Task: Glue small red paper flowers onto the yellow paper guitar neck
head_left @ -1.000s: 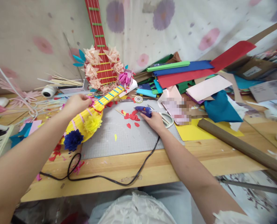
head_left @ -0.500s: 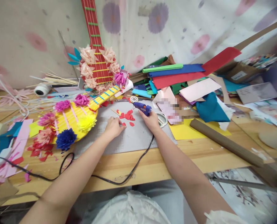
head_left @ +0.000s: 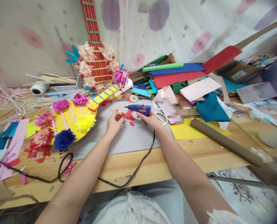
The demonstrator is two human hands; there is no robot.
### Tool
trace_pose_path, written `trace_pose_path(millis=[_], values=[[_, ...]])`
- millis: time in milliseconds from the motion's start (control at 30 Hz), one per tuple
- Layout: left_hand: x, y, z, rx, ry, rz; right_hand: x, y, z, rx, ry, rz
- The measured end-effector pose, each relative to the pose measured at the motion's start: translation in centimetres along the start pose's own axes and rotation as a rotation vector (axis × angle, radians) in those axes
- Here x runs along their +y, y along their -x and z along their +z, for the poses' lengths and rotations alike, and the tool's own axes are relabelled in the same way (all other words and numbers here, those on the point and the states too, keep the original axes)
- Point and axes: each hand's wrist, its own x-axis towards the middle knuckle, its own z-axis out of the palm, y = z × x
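Observation:
My right hand [head_left: 151,120] is wrapped round the handle of a blue hot glue gun [head_left: 138,108]. The gun is level, its nozzle pointing left, and a white glue stick sticks out at the back. My left hand [head_left: 114,123] is closed in a pinch at the nozzle's left, with a small red paper petal [head_left: 122,114] at its fingertips, partly hidden. More red petals [head_left: 129,116] lie loose on the grey board [head_left: 129,140] between the hands. Scissors with pale handles [head_left: 162,118] rest just behind my right hand.
A yellow paper guitar [head_left: 69,116] with paper flowers lies on the left; a red one [head_left: 98,67] stands behind. Coloured paper rolls [head_left: 175,73] are heaped at the back right. A brown roll [head_left: 224,141] lies at right. The gun's black cord [head_left: 126,183] loops along the table front.
My right hand has turned the glue gun level, nozzle to the left. My left hand has risen off the board, pinching a red petal.

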Motion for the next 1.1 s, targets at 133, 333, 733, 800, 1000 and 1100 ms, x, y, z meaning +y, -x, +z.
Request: trace_pose_path(millis=[133,333,733,800,1000,1100], values=[[0.7,0.2,-0.6,0.026,0.07,-0.038,-0.6,0.3,-1.2,-0.1,0.115,0.008],[1.3,0.5,-1.0,0.075,0.078,-0.094,-0.8,0.4,-1.2,-0.136,0.241,-0.049],[1.3,0.3,-1.0,0.096,0.092,-0.15,0.0,0.3,-0.5,-0.156,0.195,-0.106],[1.3,0.2,-1.0,0.095,0.081,-0.159,0.1,0.3,-0.4,-0.15,0.187,-0.108],[1.3,0.2,-0.9,0.091,0.057,-0.153,0.2,0.3,-0.3,-0.151,0.148,-0.115],[1.1,0.1,-0.9,0.085,0.051,-0.157,0.1,0.3,-0.3,-0.136,0.153,-0.104]])
